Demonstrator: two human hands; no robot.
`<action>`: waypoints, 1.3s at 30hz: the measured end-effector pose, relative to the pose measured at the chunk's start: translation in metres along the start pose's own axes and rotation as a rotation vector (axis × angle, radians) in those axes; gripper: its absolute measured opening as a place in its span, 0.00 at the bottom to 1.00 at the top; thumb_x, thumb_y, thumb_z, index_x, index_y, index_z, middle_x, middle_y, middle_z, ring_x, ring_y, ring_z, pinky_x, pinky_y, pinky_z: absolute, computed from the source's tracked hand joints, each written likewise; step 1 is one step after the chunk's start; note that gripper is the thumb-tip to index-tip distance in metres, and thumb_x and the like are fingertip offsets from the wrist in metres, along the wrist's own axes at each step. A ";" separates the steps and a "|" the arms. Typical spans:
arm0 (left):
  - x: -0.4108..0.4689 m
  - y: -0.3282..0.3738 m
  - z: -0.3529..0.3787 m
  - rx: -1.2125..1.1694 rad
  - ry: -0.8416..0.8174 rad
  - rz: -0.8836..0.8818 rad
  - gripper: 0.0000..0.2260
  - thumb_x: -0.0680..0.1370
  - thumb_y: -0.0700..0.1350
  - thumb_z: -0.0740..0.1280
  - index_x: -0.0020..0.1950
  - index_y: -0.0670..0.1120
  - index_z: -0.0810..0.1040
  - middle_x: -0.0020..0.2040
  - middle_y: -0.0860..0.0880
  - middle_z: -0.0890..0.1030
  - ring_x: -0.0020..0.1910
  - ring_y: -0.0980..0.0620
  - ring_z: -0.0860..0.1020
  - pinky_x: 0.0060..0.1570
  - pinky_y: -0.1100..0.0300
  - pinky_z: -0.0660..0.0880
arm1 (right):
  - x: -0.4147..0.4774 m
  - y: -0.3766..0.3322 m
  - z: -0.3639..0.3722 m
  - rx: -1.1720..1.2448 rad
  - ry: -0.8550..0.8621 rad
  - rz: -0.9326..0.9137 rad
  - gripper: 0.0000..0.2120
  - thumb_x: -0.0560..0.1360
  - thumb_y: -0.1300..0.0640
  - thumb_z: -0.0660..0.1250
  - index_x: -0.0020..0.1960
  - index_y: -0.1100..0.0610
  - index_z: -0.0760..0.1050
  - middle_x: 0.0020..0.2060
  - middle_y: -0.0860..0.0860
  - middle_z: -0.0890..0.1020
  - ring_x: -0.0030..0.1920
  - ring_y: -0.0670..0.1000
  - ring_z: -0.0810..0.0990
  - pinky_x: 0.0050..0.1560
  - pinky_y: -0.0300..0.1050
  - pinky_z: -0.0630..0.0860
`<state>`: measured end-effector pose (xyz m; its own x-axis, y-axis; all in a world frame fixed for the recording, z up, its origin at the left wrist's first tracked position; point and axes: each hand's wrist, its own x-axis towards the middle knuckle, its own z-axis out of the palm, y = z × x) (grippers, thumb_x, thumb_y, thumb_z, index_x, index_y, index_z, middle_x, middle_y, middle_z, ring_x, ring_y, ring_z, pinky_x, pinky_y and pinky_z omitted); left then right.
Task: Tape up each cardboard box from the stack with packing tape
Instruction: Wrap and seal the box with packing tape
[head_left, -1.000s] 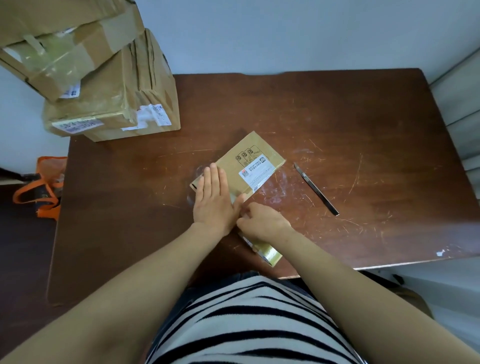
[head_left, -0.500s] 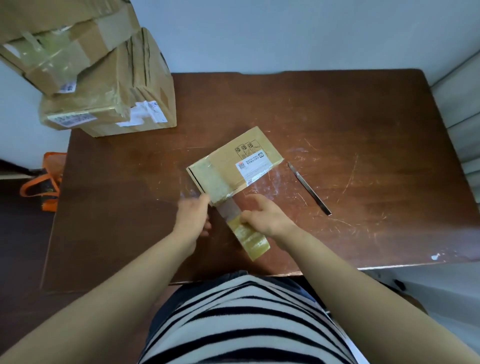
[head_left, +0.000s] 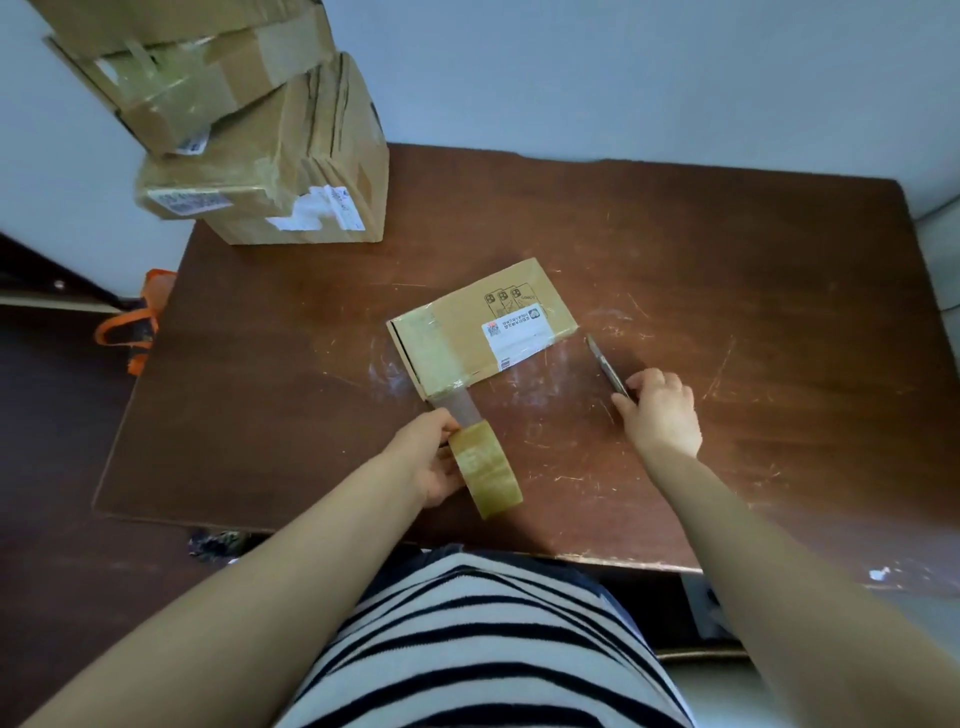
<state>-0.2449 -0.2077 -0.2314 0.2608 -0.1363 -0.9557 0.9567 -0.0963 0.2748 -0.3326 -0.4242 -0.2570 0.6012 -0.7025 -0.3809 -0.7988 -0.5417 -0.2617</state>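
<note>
A small flat cardboard box (head_left: 467, 332) with a white label lies in the middle of the brown table (head_left: 727, 291). Clear tape covers its left end, and a strip runs from its near corner to the tape roll (head_left: 485, 470). My left hand (head_left: 431, 457) grips the roll just in front of the box. My right hand (head_left: 660, 410) lies to the right of the box, its fingers on the near end of a thin metal cutter (head_left: 605, 366).
A stack of taped cardboard boxes (head_left: 270, 156) stands at the table's far left corner. An orange bag (head_left: 137, 327) sits on the floor to the left. A wall runs behind the table.
The roll passed from my right hand to my left hand. My right hand moved right onto the cutter. Earlier, my left hand pressed flat on the box.
</note>
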 end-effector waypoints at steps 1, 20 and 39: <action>-0.001 -0.001 0.001 0.002 0.013 0.016 0.05 0.77 0.38 0.58 0.46 0.40 0.73 0.35 0.45 0.73 0.33 0.48 0.74 0.26 0.60 0.75 | 0.002 0.002 -0.002 0.023 -0.012 -0.034 0.14 0.78 0.54 0.65 0.60 0.59 0.73 0.57 0.58 0.76 0.57 0.59 0.73 0.50 0.50 0.71; -0.011 -0.002 0.014 0.001 0.154 0.091 0.09 0.80 0.40 0.64 0.40 0.42 0.75 0.32 0.45 0.78 0.27 0.48 0.76 0.23 0.57 0.74 | 0.000 -0.080 -0.058 0.084 -0.584 -0.667 0.08 0.80 0.55 0.61 0.45 0.52 0.76 0.39 0.47 0.83 0.40 0.48 0.80 0.42 0.43 0.74; -0.003 0.002 0.018 -0.031 0.247 0.110 0.07 0.79 0.39 0.63 0.55 0.39 0.77 0.39 0.44 0.79 0.32 0.47 0.77 0.26 0.57 0.73 | 0.005 -0.123 -0.019 -0.699 -0.235 -1.040 0.07 0.78 0.60 0.59 0.51 0.56 0.75 0.42 0.50 0.73 0.45 0.56 0.76 0.31 0.42 0.60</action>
<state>-0.2460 -0.2255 -0.2257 0.3836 0.1011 -0.9179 0.9233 -0.0632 0.3789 -0.2312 -0.3701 -0.2102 0.8585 0.2572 -0.4437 0.2696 -0.9623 -0.0363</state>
